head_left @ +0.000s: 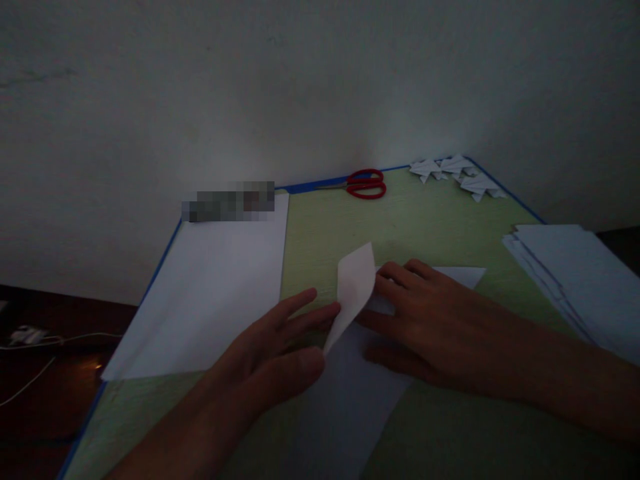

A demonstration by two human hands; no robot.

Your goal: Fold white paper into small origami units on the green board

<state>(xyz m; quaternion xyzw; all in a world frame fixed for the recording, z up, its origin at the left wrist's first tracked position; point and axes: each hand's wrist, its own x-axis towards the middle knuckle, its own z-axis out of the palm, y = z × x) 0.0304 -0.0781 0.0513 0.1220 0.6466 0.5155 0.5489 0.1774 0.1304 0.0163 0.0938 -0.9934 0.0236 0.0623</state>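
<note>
Paper [350, 400] flap lifted by left hand [273, 353] fingertips.

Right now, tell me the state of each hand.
Left hand: pinching up a flap of the paper.
Right hand: open, flat on the paper.

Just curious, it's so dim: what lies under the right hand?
A white paper sheet on the green table; the right hand lies flat on it. The part beneath the palm is covered.
</note>
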